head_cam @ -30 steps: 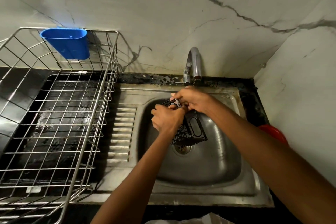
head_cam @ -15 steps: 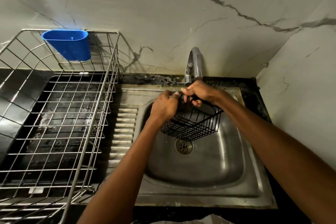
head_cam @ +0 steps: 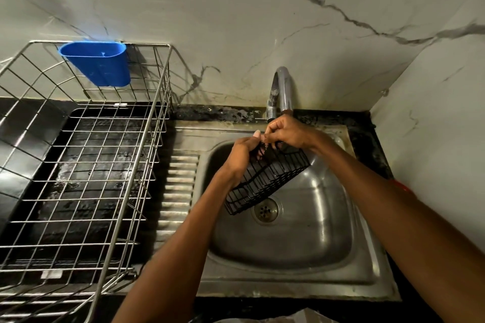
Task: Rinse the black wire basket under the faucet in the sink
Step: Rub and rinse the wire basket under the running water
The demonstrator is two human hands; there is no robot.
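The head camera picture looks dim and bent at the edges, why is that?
Head view: a wide-angle lens bows the dish rack and wall lines; light is low, with glare on the sink steel and faucet, and deep shadow along the counter's near edge.

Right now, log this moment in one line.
left hand: grips black wire basket | right hand: grips basket | basket tilted over sink, below faucet

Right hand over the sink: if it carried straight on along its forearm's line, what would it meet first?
Probably the left hand, just beyond its fingers on the black wire basket; depth is unclear.
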